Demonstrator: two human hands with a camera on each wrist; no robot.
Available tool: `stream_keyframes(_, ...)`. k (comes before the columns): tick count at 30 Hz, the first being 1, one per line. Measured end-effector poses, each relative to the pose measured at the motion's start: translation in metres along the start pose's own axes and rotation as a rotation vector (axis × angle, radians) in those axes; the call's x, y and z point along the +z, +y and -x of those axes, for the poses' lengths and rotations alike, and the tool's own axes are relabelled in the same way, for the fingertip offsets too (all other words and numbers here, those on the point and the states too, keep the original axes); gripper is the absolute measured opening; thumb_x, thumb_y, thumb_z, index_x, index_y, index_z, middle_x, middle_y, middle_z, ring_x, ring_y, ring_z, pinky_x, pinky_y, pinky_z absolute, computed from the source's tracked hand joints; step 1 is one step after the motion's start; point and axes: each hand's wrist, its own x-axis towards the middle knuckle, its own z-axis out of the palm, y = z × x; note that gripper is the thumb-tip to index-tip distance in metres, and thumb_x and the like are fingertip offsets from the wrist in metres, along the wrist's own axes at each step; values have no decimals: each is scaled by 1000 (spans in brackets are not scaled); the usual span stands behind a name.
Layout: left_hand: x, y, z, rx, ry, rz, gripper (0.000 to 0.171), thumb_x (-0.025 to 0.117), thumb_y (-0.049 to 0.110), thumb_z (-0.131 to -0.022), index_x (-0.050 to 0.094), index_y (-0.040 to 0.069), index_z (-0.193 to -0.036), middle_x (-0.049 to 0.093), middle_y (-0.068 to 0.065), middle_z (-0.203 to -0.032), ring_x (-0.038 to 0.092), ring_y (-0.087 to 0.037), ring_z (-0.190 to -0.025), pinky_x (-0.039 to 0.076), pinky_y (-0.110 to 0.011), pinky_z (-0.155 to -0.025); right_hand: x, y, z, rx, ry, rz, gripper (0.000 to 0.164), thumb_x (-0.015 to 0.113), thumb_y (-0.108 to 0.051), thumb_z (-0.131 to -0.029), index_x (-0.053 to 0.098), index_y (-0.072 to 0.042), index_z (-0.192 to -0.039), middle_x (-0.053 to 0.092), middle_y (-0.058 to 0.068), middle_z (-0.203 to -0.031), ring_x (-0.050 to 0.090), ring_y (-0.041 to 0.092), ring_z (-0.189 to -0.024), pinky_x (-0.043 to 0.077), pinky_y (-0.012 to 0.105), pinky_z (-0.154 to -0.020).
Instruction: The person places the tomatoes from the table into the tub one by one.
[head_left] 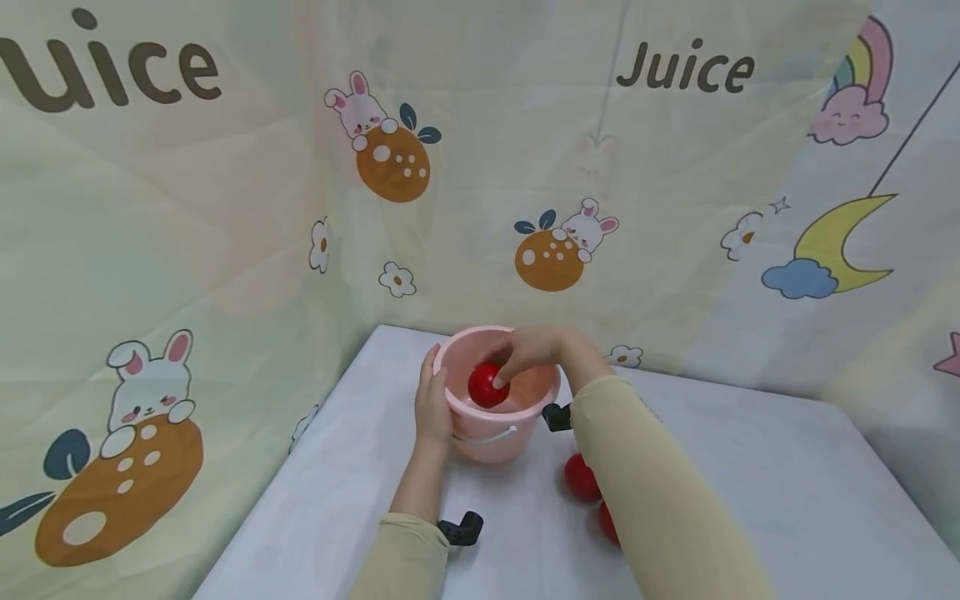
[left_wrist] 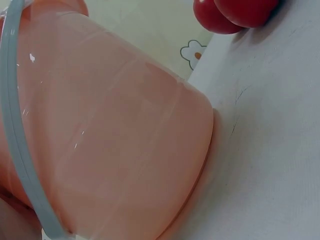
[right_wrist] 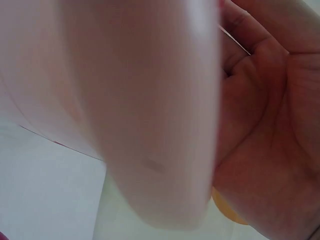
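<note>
A pink bucket (head_left: 487, 433) stands upright on the table, its pale handle (left_wrist: 20, 130) hanging down the near side. My left hand (head_left: 432, 412) holds the bucket's left side just below the rim. Inside the bucket's mouth, my right hand (head_left: 536, 348) grips a shiny red ball (head_left: 487, 386) from above, thumb on its near side. In the right wrist view the bucket's rim (right_wrist: 150, 115) covers part of the right palm (right_wrist: 265, 110) and the fingertips. Two more red balls (head_left: 582, 477) lie right of the bucket, partly behind the right sleeve.
The white table (head_left: 780, 492) spreads on both sides of the bucket. A cloth (head_left: 480, 242) printed with rabbits, oranges and flowers hangs behind and to the left. Each wrist wears a small black camera mount (head_left: 462, 529).
</note>
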Motion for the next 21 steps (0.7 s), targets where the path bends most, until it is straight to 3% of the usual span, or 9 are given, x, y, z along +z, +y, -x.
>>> stream_keyframes(5,0,0,1,1,-4,-4,47,46,48,-99,33,56,-143,40,23,-150,36,-14,-142,41,-55,-110,5,2,-3,-16,-13,-21,61,85,-15,-75,62,-24,-130,61,-4,-127,50,25,-124,51,52,-101)
stream_keyframes(13,-2,1,2,6,4,-25,45,37,48,-100,34,53,-144,39,21,-153,34,-15,-145,32,-59,-116,9,5,-7,-21,6,58,41,70,-21,-90,64,-23,-131,64,-7,-129,52,20,-127,47,49,-107)
stream_keyframes(21,-1,2,3,1,-7,-8,43,37,48,-101,34,55,-143,39,22,-152,34,-14,-145,31,-59,-116,9,6,-4,-32,21,86,40,69,-23,-91,64,-25,-131,64,-7,-129,51,19,-127,47,48,-106)
